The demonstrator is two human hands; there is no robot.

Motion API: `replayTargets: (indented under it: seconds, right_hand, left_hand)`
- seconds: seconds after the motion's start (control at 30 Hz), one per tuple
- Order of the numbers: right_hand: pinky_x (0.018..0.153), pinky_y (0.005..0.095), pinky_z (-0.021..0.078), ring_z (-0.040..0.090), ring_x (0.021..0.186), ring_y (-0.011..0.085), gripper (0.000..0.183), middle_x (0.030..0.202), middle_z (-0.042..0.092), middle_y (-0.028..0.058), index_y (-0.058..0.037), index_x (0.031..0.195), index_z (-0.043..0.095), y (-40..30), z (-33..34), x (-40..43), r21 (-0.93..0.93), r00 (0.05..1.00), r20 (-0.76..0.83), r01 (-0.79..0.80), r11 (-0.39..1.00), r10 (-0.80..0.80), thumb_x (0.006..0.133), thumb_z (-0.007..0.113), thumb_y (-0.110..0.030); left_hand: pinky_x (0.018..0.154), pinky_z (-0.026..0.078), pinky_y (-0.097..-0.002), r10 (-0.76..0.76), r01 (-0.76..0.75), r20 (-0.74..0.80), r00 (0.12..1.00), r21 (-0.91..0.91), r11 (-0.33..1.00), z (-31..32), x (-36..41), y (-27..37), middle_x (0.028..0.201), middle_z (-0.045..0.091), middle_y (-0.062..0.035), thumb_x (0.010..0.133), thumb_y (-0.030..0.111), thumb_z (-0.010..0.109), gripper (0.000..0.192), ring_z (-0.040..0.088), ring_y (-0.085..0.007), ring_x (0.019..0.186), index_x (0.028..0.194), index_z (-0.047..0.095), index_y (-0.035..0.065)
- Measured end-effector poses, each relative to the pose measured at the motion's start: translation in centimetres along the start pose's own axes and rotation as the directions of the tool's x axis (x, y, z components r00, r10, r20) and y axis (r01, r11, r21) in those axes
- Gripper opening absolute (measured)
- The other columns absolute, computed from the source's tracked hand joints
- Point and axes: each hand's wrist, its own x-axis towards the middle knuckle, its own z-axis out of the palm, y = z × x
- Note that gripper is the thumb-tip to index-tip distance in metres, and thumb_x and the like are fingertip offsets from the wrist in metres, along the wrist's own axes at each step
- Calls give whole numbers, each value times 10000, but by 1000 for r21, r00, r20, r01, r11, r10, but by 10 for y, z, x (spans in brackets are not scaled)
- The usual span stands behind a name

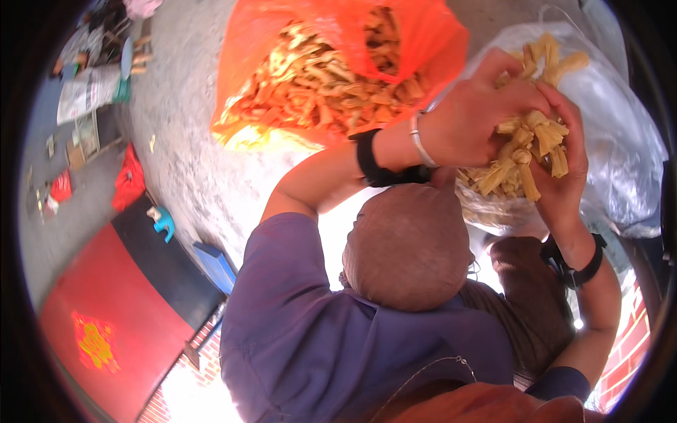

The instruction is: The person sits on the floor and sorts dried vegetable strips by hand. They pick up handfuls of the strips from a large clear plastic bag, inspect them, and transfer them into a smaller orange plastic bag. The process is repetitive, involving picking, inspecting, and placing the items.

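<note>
My left hand (pixel 470 113), somewhat blurred, comes in from the left with its fingers curled at several knotted yellow strips (pixel 552 61), perhaps dried bean curd. Against it, my right hand (pixel 574 137) cups a cluster of the same knotted strips (pixel 529 140). Both wrists wear black bands, and a bracelet is on the left one. Below the hands, a clear plastic bag (pixel 500 214) holds more small yellow pieces. Up and to the left, an open orange plastic bag (pixel 433 26) contains a large heap of yellowish strips (pixel 328 74).
Another clear plastic bag (pixel 629 153) bulges at the right. A brown rounded form (pixel 407 248), partly under the left forearm, lies near my torso. At the left are a red and black surface (pixel 121 296), a blue object (pixel 214 267) and a red bag (pixel 128 180).
</note>
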Motion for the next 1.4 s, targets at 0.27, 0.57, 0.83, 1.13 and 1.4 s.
replayTargets:
  seconds: [0.27,0.57,0.83,1.13,1.4]
  right_hand:
    - [909,348,389,464,1093,303,774,1201,454,144,-138,1316,374,-11,131,78,163,874,376,263,951,-306,618,640,65]
    - [919,352,386,486,1105,242,576,1205,492,117,-111,1241,439,18,129,96,-142,771,588,395,908,-244,699,560,41]
    - [953,387,338,536,893,211,155,788,558,28,-98,790,622,25,67,139,-510,629,696,773,378,-347,660,576,-27]
    - [895,292,384,557,889,178,138,878,594,35,-71,900,582,16,40,148,-421,873,413,435,796,-258,764,576,-46]
    - [785,241,434,564,873,96,224,986,598,16,-49,1034,580,37,19,186,78,990,134,-50,996,39,859,543,-184]
  left_hand:
    - [770,472,-347,-139,301,-306,942,589,750,-141,-76,15,1075,544,-62,544,-21,723,600,538,-265,931,1095,569,159]
    - [736,513,-278,-308,562,-484,819,567,602,-198,-144,10,999,595,-90,664,9,717,549,607,-206,890,1177,540,92]
    - [579,488,-250,-185,562,-580,793,580,589,-188,-108,-18,751,626,-49,718,19,672,182,627,-164,654,888,667,83]
    - [642,487,-317,-183,479,-463,868,680,555,-195,-66,-76,790,636,-112,747,55,605,209,615,-258,727,955,617,63]
    - [737,538,-292,-709,319,-383,592,-697,642,-196,-72,-48,921,642,-172,855,35,541,192,649,-237,791,1005,581,-79]
